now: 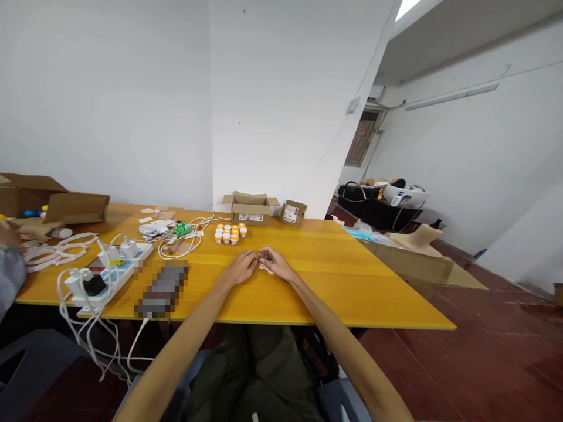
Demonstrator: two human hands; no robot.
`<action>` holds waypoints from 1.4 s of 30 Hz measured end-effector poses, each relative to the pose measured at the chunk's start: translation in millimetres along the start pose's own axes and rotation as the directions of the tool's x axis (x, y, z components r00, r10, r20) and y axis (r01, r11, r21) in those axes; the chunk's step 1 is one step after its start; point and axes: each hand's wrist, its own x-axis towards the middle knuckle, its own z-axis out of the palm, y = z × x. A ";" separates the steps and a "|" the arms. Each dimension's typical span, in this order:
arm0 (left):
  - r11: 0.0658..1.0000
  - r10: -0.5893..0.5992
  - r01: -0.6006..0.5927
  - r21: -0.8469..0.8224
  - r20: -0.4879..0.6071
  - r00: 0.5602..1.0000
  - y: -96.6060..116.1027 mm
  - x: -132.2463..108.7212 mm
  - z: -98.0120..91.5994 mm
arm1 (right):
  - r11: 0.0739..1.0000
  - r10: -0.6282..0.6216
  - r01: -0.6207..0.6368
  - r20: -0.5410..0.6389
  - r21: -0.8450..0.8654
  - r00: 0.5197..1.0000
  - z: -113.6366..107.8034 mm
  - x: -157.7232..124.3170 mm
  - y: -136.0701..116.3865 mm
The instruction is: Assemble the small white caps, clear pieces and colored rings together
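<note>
My left hand (241, 267) and my right hand (275, 264) rest together on the yellow table (334, 281), near its middle. Both have their fingers curled and pinch a small white object (263, 266) between them; it is too small to name. A cluster of several small white pots with orange tops (230, 232) stands on the table just beyond my hands.
Two open cardboard boxes (250, 207) (293, 212) sit at the table's far edge. A white power strip with chargers and cables (109, 266) lies at the left, beside a larger box (48, 202). Another person's sleeve (9, 275) shows at far left. Boxes and bags lie on the floor at the right.
</note>
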 end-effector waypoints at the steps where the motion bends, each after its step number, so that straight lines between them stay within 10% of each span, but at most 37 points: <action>1: 1.000 0.007 -0.007 0.001 -0.001 1.000 0.7 -0.3 -0.7 | 1.000 0.007 -0.007 -0.006 0.016 1.000 0.0 0.5 0.7; 14: 0.986 0.163 -0.168 0.022 0.146 0.976 10.9 -5.4 -7.3 | 1.000 0.016 -0.008 -0.308 0.025 0.951 -9.8 4.3 8.2; 29: 0.994 0.090 -0.095 0.051 0.097 0.991 7.7 -6.6 -4.9 | 0.981 0.039 -0.110 -0.397 -0.158 0.917 -26.7 -4.6 26.9; 42: 0.994 0.102 -0.106 0.040 0.096 0.990 10.9 -5.4 -8.1 | 0.976 0.054 -0.094 -0.202 -0.197 0.978 -39.2 -51.7 2.9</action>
